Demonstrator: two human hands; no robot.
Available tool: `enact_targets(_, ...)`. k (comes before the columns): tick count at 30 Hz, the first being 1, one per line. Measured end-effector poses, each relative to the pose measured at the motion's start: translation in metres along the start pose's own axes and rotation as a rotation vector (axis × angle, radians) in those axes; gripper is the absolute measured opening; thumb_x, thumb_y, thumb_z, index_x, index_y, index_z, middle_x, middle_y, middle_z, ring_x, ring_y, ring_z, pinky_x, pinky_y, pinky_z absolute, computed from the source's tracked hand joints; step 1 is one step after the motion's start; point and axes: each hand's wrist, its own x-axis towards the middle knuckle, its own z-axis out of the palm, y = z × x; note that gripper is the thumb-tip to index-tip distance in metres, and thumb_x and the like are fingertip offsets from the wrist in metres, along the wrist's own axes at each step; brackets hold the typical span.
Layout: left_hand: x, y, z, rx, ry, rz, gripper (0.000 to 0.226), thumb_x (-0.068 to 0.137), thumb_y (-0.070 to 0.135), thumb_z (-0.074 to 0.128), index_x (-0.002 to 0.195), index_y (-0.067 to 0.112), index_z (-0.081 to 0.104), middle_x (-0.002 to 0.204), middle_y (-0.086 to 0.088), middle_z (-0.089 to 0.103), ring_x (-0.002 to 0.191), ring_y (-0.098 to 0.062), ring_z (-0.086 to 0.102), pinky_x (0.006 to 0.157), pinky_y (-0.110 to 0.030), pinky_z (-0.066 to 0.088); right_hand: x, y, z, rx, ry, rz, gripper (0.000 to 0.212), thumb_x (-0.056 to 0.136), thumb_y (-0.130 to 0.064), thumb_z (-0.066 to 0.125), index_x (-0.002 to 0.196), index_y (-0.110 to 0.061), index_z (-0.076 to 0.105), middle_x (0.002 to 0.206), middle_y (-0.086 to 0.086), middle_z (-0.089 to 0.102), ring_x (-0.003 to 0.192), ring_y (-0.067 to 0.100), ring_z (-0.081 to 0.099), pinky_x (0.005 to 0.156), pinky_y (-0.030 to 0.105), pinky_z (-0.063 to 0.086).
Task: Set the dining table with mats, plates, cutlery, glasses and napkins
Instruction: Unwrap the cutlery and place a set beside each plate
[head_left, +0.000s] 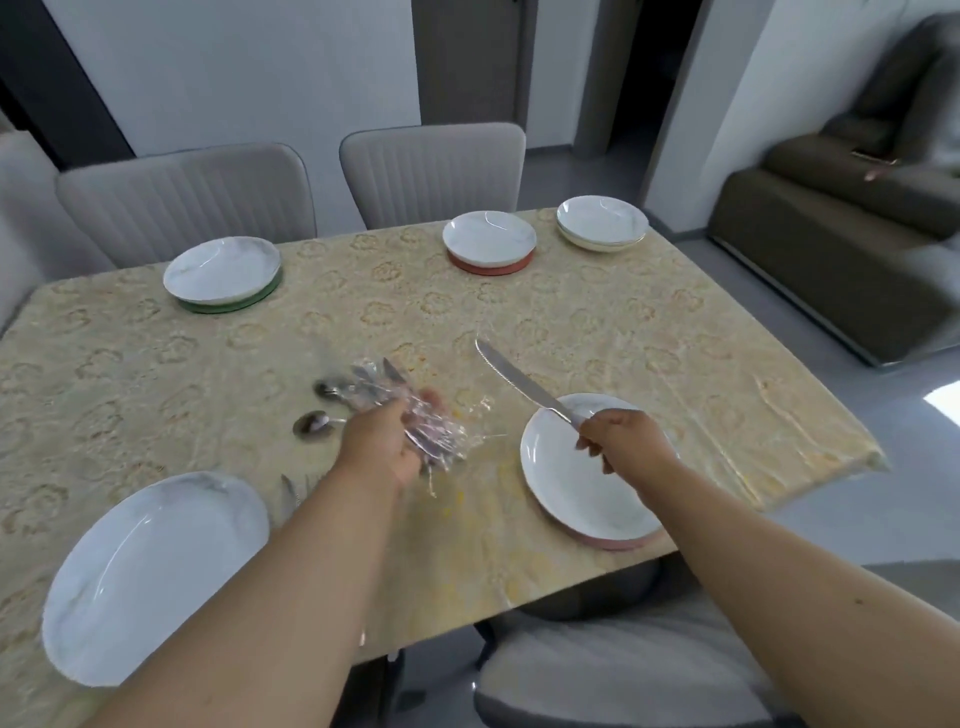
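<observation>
My right hand (621, 441) grips the handle of a table knife (514, 378), its blade pointing up and left above the near right white plate (561, 478), which lies on a pink mat (618, 543). My left hand (382, 449) holds a clear plastic bag of cutlery (410, 410) over the table's middle; spoon bowls (311, 423) stick out to its left. A fork (290, 491) lies beside the near left plate (156, 571). Far plates sit on a green mat (260, 297) and a red mat (488, 267).
A stack of spare white plates (602, 223) stands at the far right corner of the yellow flowered tablecloth (597, 322). Grey chairs (431, 171) line the far side, one chair (623, 670) is near me. A brown sofa (841, 218) stands to the right.
</observation>
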Motion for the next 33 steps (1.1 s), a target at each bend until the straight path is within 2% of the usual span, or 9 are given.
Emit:
enact_targets(2, -0.008, -0.027, 0.028, 0.045, -0.075, -0.076, 0.013, 0.099, -0.001, 0.041, 0.095, 0.001, 0.054, 0.07, -0.017, 0.066, 0.055, -0.021, 0.068, 0.058, -0.039, 0.059, 0.011, 0.007, -0.004, 0.087, -0.028, 0.014, 0.023, 0.089, -0.015, 0.057, 0.072, -0.009, 0.071, 0.067, 0.0, 0.054, 0.056, 0.016, 0.045, 0.055, 0.023, 0.036)
enact_targets(5, -0.017, -0.064, 0.068, 0.067, -0.132, -0.107, 0.017, 0.1, -0.001, 0.042, 0.09, 0.0, 0.055, 0.078, -0.018, 0.057, 0.064, -0.025, 0.065, 0.05, -0.039, 0.059, 0.034, 0.023, -0.027, 0.222, -0.007, 0.034, 0.025, 0.09, -0.002, 0.05, 0.078, -0.008, 0.071, 0.06, -0.004, 0.054, 0.052, 0.014, 0.043, 0.045, 0.02, 0.033)
enact_targets(11, -0.021, -0.118, 0.116, 0.091, -0.201, -0.15, 0.013, 0.1, 0.002, 0.043, 0.094, 0.0, 0.054, 0.082, -0.016, 0.055, 0.072, -0.025, 0.062, 0.063, -0.042, 0.059, 0.086, 0.081, -0.102, 0.219, 0.112, 0.171, 0.025, 0.097, -0.004, 0.044, 0.078, -0.01, 0.059, 0.067, 0.005, 0.056, 0.049, 0.014, 0.046, 0.042, 0.019, 0.033)
enact_targets(14, -0.02, -0.134, 0.129, 0.087, -0.184, -0.153, 0.012, 0.1, 0.001, 0.043, 0.097, -0.002, 0.054, 0.083, -0.016, 0.053, 0.072, -0.025, 0.061, 0.063, -0.043, 0.059, 0.105, 0.107, -0.12, 0.171, 0.155, 0.298, 0.02, 0.097, -0.001, 0.038, 0.095, -0.008, 0.056, 0.063, 0.008, 0.054, 0.046, 0.017, 0.043, 0.04, 0.02, 0.03)
enact_targets(19, -0.018, -0.148, 0.138, 0.075, -0.157, -0.148, 0.016, 0.1, -0.001, 0.04, 0.094, -0.001, 0.055, 0.079, -0.014, 0.053, 0.077, -0.027, 0.062, 0.066, -0.042, 0.06, 0.118, 0.13, -0.119, 0.011, 0.109, 0.313, 0.021, 0.097, -0.012, 0.042, 0.108, -0.012, 0.06, 0.078, 0.009, 0.06, 0.063, 0.021, 0.054, 0.058, 0.031, 0.045)
enact_targets(23, -0.019, -0.151, 0.138, 0.07, -0.149, -0.147, 0.016, 0.101, 0.001, 0.041, 0.095, -0.001, 0.056, 0.081, -0.014, 0.054, 0.077, -0.026, 0.063, 0.065, -0.041, 0.06, 0.115, 0.132, -0.108, -0.159, 0.051, 0.269, 0.02, 0.096, -0.018, 0.048, 0.109, -0.011, 0.061, 0.095, 0.01, 0.063, 0.091, 0.029, 0.062, 0.076, 0.035, 0.051)
enact_targets(26, -0.02, -0.151, 0.137, 0.065, -0.152, -0.145, 0.016, 0.101, 0.001, 0.041, 0.096, -0.001, 0.057, 0.084, -0.016, 0.055, 0.077, -0.026, 0.063, 0.064, -0.04, 0.061, 0.111, 0.136, -0.102, -0.267, 0.02, 0.278, 0.019, 0.095, -0.016, 0.047, 0.105, -0.013, 0.063, 0.095, 0.009, 0.064, 0.085, 0.025, 0.059, 0.07, 0.029, 0.047)
enact_targets(30, -0.021, -0.153, 0.136, 0.067, -0.149, -0.143, 0.014, 0.101, 0.002, 0.042, 0.1, -0.002, 0.056, 0.089, -0.017, 0.056, 0.078, -0.027, 0.064, 0.068, -0.043, 0.06, 0.108, 0.133, -0.099, -0.341, 0.014, 0.258, 0.028, 0.093, -0.008, 0.047, 0.069, -0.021, 0.047, 0.071, -0.003, 0.045, 0.059, 0.008, 0.04, 0.052, 0.02, 0.036)
enact_targets(33, -0.023, -0.153, 0.137, 0.072, -0.15, -0.134, 0.016, 0.101, 0.001, 0.042, 0.098, -0.001, 0.057, 0.085, -0.016, 0.056, 0.078, -0.026, 0.064, 0.069, -0.043, 0.06, 0.104, 0.13, -0.097, -0.508, 0.08, 0.215, 0.015, 0.093, 0.0, 0.04, 0.09, -0.009, 0.05, 0.073, 0.002, 0.046, 0.058, 0.013, 0.041, 0.044, 0.022, 0.029)
